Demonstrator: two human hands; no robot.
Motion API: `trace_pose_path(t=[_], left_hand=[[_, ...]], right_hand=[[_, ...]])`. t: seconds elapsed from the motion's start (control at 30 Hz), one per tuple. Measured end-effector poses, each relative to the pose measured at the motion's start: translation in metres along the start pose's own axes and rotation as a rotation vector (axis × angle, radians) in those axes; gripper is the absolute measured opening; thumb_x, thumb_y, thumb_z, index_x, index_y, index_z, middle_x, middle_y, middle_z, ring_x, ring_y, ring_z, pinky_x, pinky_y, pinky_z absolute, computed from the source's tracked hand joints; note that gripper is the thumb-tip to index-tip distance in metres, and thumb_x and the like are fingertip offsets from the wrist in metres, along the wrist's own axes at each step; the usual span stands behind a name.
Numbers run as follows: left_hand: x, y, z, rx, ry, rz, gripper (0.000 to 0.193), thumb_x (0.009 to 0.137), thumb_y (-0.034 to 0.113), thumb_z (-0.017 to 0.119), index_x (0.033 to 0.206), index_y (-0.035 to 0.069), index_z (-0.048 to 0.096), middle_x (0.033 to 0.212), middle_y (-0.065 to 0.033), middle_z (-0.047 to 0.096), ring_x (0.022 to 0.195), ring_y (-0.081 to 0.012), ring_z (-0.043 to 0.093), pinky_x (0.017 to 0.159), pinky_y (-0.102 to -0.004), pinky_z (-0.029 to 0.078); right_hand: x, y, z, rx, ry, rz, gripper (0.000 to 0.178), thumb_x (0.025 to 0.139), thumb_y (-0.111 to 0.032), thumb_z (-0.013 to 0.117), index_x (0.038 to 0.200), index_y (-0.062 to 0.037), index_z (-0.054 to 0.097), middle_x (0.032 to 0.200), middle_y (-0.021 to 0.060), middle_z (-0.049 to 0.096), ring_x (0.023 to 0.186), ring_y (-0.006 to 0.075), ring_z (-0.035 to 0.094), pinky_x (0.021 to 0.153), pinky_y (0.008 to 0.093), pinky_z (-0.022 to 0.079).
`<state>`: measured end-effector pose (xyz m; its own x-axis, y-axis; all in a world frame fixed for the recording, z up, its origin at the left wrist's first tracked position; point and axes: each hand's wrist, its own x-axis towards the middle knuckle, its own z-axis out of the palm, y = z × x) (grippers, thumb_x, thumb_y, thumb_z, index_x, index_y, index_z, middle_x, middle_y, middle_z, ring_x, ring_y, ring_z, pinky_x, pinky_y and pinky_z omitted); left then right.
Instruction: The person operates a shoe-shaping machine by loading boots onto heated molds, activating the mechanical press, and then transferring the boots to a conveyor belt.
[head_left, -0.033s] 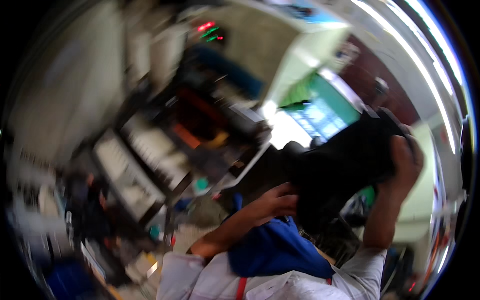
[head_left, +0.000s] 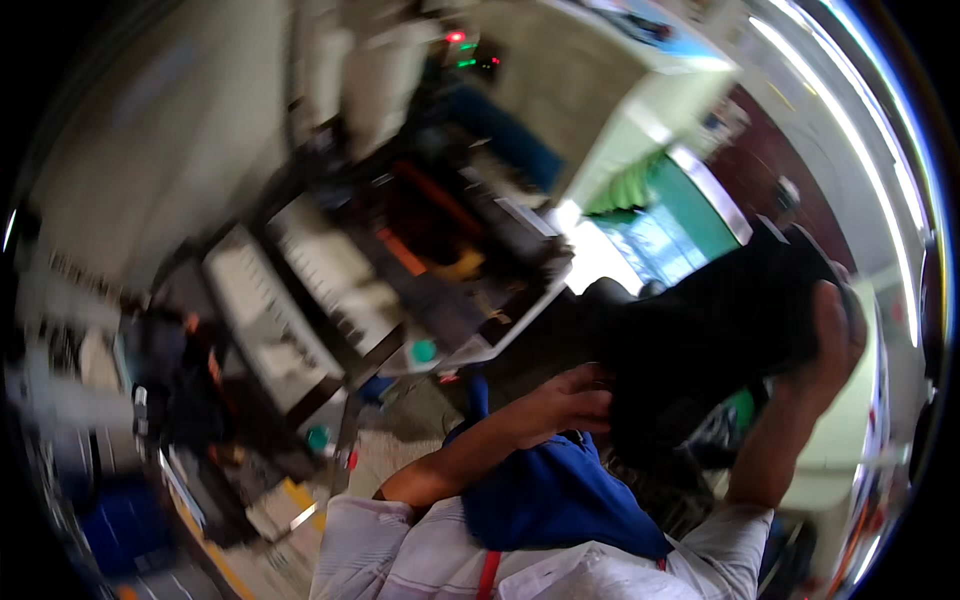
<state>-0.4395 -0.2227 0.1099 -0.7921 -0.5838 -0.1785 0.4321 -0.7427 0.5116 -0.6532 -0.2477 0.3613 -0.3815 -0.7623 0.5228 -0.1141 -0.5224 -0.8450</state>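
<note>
A dark black item (head_left: 715, 325), with a shape somewhat like a boot, is held up between my hands in front of my body. Its exact kind is too dark to make out. My right hand (head_left: 830, 335) grips its upper right end, the thumb lying on the near side and the fingers behind it. At its lower left edge, my left hand (head_left: 572, 402) has its fingers curled and pressed against the item. A blue apron (head_left: 560, 495) covers my front below the hands.
Ahead and to the left stands a machine (head_left: 440, 310) with pale slotted panels (head_left: 275, 330) and round green buttons (head_left: 423, 351). Behind it rises a beige cabinet (head_left: 540, 90) with small lit displays. A blue bin (head_left: 125, 525) is at the lower left. Motion blurs much of the surroundings.
The view has swung slightly, so the machine and cabinet appear shifted right and a little down. Both hands keep hold of the black item.
</note>
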Motion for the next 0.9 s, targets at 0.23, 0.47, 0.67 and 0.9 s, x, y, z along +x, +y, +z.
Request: trace_pose_path(t=[0.23, 0.47, 0.67, 0.9], left_hand=[[-0.092, 0.014, -0.008, -0.011, 0.186, 0.446, 0.07, 0.103, 0.028, 0.072, 0.16, 0.005, 0.037, 0.138, -0.0091, 0.057, 0.119, -0.0194, 0.064, 0.104, -0.0401, 0.058], [-0.108, 0.052, -0.037, -0.071, 0.489, 0.757, 0.055, 0.105, 0.019, 0.066, 0.155, 0.005, 0.047, 0.141, -0.0085, 0.062, 0.124, -0.0222, 0.066, 0.105, -0.037, 0.055], [-0.131, 0.039, -0.066, -0.093, 0.594, 0.781, 0.045, 0.105, 0.017, 0.065, 0.147, 0.006, 0.056, 0.145, -0.0105, 0.063, 0.126, -0.0239, 0.065, 0.107, -0.038, 0.052], [-0.098, 0.063, -0.089, -0.017, 0.822, 0.73, 0.041, 0.104, 0.005, 0.06, 0.145, 0.006, 0.057, 0.143, -0.0089, 0.064, 0.128, -0.0224, 0.064, 0.109, -0.0369, 0.051]], right_hand=[[0.029, 0.024, 0.127, 0.204, -0.298, 0.124, 0.021, 0.098, -0.009, 0.076, 0.115, 0.0032, 0.077, 0.105, 0.013, 0.08, 0.09, 0.0195, 0.077, 0.083, 0.0308, 0.062], [0.064, 0.127, 0.265, 0.036, -0.614, 0.039, 0.017, 0.098, -0.013, 0.078, 0.11, -0.0011, 0.079, 0.089, -0.0003, 0.076, 0.071, 0.0059, 0.065, 0.06, 0.0214, 0.048], [0.045, 0.216, 0.36, 0.042, -1.008, -0.057, 0.022, 0.1, -0.023, 0.077, 0.1, -0.0002, 0.077, 0.084, -0.0013, 0.069, 0.077, 0.0092, 0.059, 0.066, 0.0302, 0.046], [0.021, 0.318, 0.329, -0.539, -1.162, -0.312, 0.031, 0.092, -0.027, 0.082, 0.09, 0.0031, 0.074, 0.082, 0.016, 0.069, 0.075, 0.0226, 0.064, 0.07, 0.0397, 0.052]])
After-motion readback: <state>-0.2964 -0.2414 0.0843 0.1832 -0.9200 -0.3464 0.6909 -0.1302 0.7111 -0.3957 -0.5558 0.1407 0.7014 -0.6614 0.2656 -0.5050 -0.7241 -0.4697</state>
